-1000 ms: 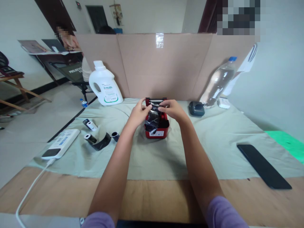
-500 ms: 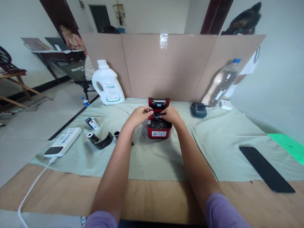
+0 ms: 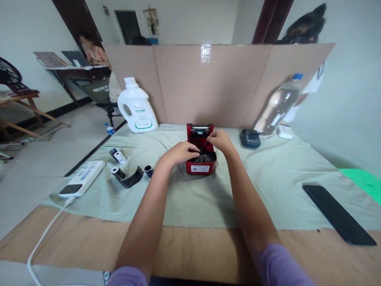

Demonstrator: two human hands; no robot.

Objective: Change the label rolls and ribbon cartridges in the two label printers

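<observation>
Working inside the open red printer (image 3: 201, 159), centre of the bench (image 3: 190, 246) on the green cloth (image 3: 274, 178). A second ago I held black film above it; now it sits down in the bay, so loading looks nearly done. Left hand (image 3: 181, 152) rests on the left rim, grip narrow; right hand (image 3: 218, 140) pinches something at the hinge, unclear what. White front label unreadable. Detergent jug (image 3: 137, 107) at 11 o'clock, print illegible.
</observation>
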